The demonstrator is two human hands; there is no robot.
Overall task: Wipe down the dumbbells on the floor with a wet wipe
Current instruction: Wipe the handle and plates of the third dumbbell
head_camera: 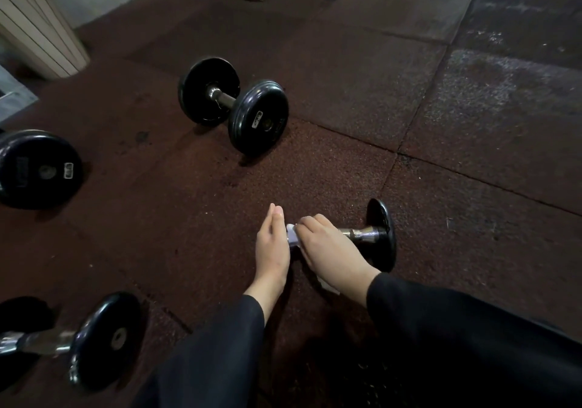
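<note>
No text can be read with certainty. The dumbbell beyond the hands carries a small pale label on the end face of its nearer weight, with raised lettering beside the hub, but both are too blurred to make out. The weight plate far to the left of the left hand bears a small white logo badge and embossed lettering, likewise illegible. The dumbbell end left of the left sleeve shows no marking that can be read.
</note>
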